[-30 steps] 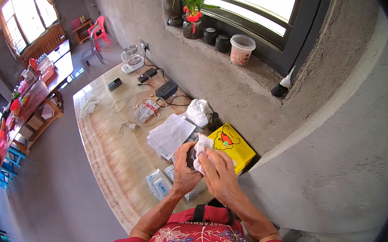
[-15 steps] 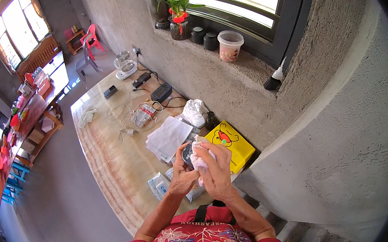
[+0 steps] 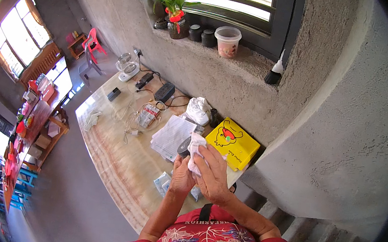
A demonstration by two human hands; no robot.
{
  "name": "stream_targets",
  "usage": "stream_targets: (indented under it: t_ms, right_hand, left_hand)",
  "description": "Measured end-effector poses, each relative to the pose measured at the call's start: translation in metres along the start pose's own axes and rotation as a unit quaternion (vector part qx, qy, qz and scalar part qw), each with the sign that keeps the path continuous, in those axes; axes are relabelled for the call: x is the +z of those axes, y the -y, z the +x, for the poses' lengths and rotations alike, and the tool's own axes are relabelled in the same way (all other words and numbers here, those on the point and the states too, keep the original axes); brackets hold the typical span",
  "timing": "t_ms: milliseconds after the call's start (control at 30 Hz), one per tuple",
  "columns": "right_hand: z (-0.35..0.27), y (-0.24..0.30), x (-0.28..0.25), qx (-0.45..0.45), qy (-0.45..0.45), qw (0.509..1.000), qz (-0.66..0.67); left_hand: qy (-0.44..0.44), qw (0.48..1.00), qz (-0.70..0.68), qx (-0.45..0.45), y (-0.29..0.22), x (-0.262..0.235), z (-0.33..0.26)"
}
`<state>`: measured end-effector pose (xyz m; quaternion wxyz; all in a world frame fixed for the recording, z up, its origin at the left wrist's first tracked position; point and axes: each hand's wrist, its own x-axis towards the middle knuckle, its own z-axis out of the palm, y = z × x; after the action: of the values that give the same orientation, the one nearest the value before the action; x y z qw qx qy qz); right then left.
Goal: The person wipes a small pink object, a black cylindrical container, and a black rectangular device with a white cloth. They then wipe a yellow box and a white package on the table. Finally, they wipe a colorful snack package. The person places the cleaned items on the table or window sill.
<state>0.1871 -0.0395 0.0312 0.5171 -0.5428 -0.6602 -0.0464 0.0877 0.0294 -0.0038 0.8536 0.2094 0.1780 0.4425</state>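
Over the near part of the table, my left hand [image 3: 182, 176] is closed round the lower part of a small dark rounded object [image 3: 183, 146], which looks like a black jar; its exact kind is hard to make out. A pale pinkish-white cloth [image 3: 196, 148] lies against the right side of that object. My right hand [image 3: 212, 174] grips the cloth and presses it there, fingers bent over it. Both hands are close together. Just beyond them are printed paper sheets [image 3: 172, 135], and a yellow box with a cartoon duck [image 3: 233, 142] lies to the right.
The marble-patterned table [image 3: 105, 159] also bears a blue-white packet [image 3: 162, 183], tangled white cables, a black power strip [image 3: 164, 91] and a bunched white bag [image 3: 198, 110]. On the window sill stand a potted plant [image 3: 178, 25], black jars, a plastic tub [image 3: 227, 42] and a brush [image 3: 274, 73]. Steps descend at right.
Both hands have lowered slightly. The right hand has slid down the cloth, so more of the cloth and the dark object's top shows. My view has shifted a little.
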Motion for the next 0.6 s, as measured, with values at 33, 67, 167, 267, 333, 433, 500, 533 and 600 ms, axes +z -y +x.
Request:
stream_targets:
  t_ms: [33,67,167,267,333,433,500,533,600]
  right_hand:
    - [-0.003,0.002,-0.002,-0.003,-0.005,1.0,-0.004]
    - [-0.004,0.003,-0.004,-0.006,-0.009,1.0,-0.008]
    - [0.014,0.002,-0.016,0.022,-0.01,1.0,-0.009]
    - [0.023,-0.013,-0.015,0.195,-0.06,0.965,0.166]
    - [0.025,-0.022,-0.02,0.297,0.006,0.925,0.237]
    - [0.02,-0.031,-0.013,0.191,0.005,0.978,0.081]
    - [0.009,-0.033,-0.016,0.156,0.09,0.984,0.011]
    - [0.001,-0.035,-0.018,0.14,0.133,0.981,-0.025]
    - [-0.005,-0.036,-0.027,0.178,0.164,0.97,0.002]
  left_hand:
    - [0.003,1.0,0.012,0.007,0.001,0.0,-0.002]
    - [0.006,1.0,0.023,0.014,0.002,0.0,-0.005]
    - [0.061,0.995,0.075,0.018,0.004,-0.005,-0.009]
    - [0.123,0.989,0.082,0.01,0.001,0.001,-0.01]
    - [0.147,0.986,0.076,-0.001,0.0,0.008,-0.01]
    - [0.092,0.996,-0.012,0.014,-0.003,0.019,-0.009]
    - [0.098,0.994,-0.047,-0.009,-0.009,0.002,-0.002]
    - [0.085,0.995,-0.047,-0.008,-0.011,-0.002,-0.003]
    - [0.061,0.997,-0.048,-0.007,-0.012,-0.007,-0.002]
